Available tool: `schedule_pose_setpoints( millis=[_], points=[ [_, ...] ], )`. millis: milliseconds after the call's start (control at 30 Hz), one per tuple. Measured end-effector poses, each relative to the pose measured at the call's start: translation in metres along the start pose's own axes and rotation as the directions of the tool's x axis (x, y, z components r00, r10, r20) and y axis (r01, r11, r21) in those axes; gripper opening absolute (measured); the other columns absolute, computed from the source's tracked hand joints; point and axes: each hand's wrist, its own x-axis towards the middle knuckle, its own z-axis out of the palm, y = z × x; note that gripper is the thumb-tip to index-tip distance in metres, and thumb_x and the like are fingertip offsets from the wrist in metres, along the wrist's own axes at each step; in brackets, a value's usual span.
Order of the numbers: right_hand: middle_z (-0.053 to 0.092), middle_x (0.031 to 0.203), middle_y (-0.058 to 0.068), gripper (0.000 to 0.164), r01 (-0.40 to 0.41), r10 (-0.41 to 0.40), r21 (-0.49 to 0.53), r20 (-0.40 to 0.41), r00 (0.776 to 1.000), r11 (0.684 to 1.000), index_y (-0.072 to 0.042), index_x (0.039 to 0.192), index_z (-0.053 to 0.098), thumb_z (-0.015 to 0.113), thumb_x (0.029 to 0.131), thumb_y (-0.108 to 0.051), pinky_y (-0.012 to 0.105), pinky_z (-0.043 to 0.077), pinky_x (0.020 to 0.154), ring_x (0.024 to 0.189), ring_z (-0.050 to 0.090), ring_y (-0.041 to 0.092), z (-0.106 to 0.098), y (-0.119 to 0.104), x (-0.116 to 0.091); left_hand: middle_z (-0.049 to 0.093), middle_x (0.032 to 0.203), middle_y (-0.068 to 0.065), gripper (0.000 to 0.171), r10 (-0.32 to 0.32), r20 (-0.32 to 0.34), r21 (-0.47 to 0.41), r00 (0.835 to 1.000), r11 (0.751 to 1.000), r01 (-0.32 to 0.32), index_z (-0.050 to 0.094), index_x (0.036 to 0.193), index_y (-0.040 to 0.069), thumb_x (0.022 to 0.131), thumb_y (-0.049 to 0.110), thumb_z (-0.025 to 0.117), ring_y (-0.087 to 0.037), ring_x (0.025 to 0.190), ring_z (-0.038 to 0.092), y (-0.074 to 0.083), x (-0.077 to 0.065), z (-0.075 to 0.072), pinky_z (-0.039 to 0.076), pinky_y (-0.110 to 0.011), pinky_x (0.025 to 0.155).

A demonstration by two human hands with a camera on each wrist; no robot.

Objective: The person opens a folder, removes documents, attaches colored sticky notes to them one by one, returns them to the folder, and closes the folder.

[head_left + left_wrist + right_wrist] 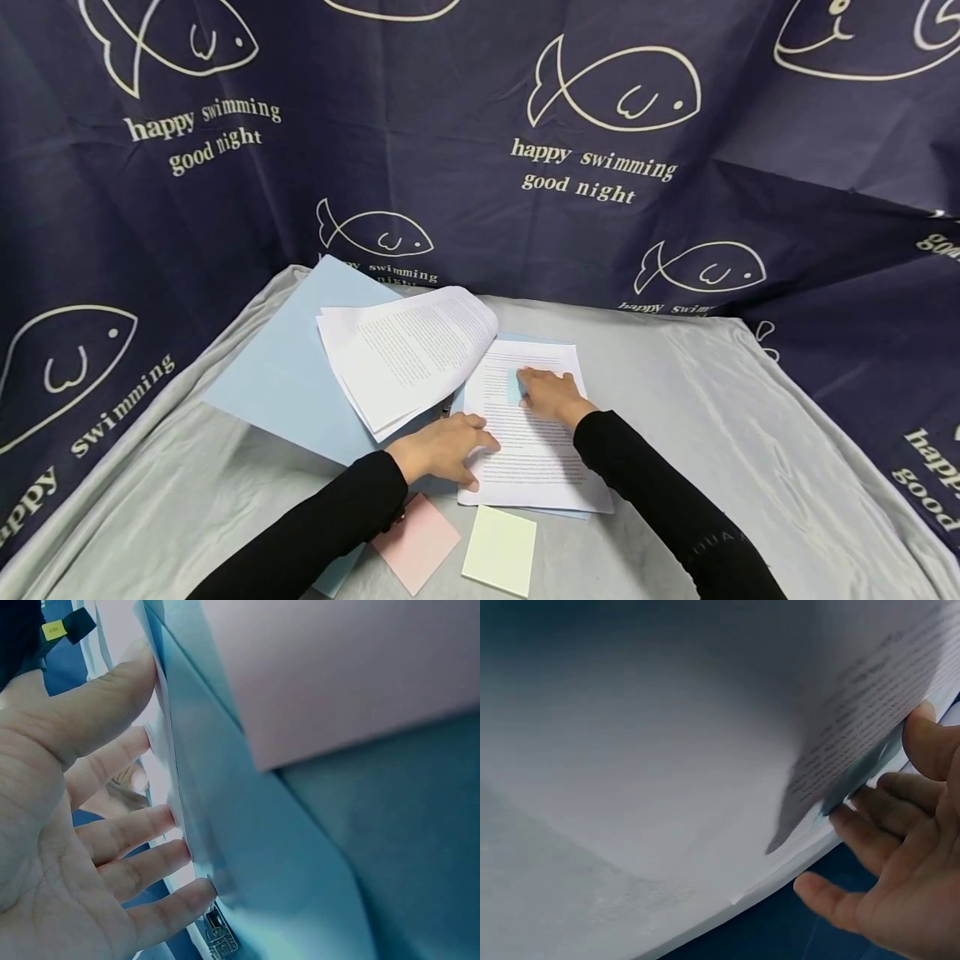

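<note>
Blue note [514, 388] on pg [534, 458] | R hand [553, 395]: fingers out, touching note | L hand [442, 447]: spread wide at pg edge, no grip | note down; final press prob. left

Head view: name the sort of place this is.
Probably a makeshift desk space: a pale cloth spread out, a dark fish-print curtain behind it, and an open blue folder with printed pages lying on top.
</note>
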Motion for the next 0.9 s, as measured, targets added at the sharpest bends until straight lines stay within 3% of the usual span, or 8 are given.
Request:
schedule_pose_setpoints(
  millis=[233, 567, 900],
  points=[
    [0.042, 0.14, 0.013, 0.069, -0.086, 0.086, -0.037, -0.014, 0.996, 0.996, -0.004, 0.142, 0.037, 0.059, 0.088, -0.042, 0.062, 0.021, 0.098, 0.125, 0.041, 0.033, -0.001, 0.001, -0.004, 0.051, 0.131, -0.009, 0.056, -0.008, 0.001, -0.02, 1.0, 1.0, 0.008, 0.064, 0.12, 0.02, 0.068, 0.03, 0.082, -0.025, 0.12, 0.045, -0.001, -0.002, 0.0, 0.036, -0.031, 0.096],
    [0.055, 0.123, 0.019, 0.069, -0.162, 0.16, -0.085, -0.036, 0.987, 0.983, 0.001, 0.128, 0.05, 0.058, 0.085, -0.052, 0.059, 0.03, 0.091, 0.109, 0.051, 0.038, -0.001, 0.005, -0.008, 0.054, 0.128, -0.007, 0.056, 0.008, -0.002, -0.015, 1.0, 1.0, -0.008, 0.064, 0.12, 0.02, 0.068, 0.031, 0.082, -0.026, 0.12, 0.045, -0.001, -0.002, 0.001, 0.036, -0.032, 0.097],
    [0.04, 0.139, 0.019, 0.071, -0.107, 0.107, -0.044, -0.005, 0.994, 0.993, 0.0, 0.138, 0.041, 0.05, 0.09, -0.053, 0.065, 0.024, 0.093, 0.122, 0.039, 0.04, 0.001, 0.015, -0.013, 0.051, 0.132, -0.008, 0.057, -0.004, 0.021, -0.011, 1.0, 1.0, 0.004, 0.063, 0.122, 0.022, 0.069, 0.032, 0.082, -0.026, 0.123, 0.043, -0.003, -0.002, 0.001, 0.036, -0.034, 0.097]
  ],
)
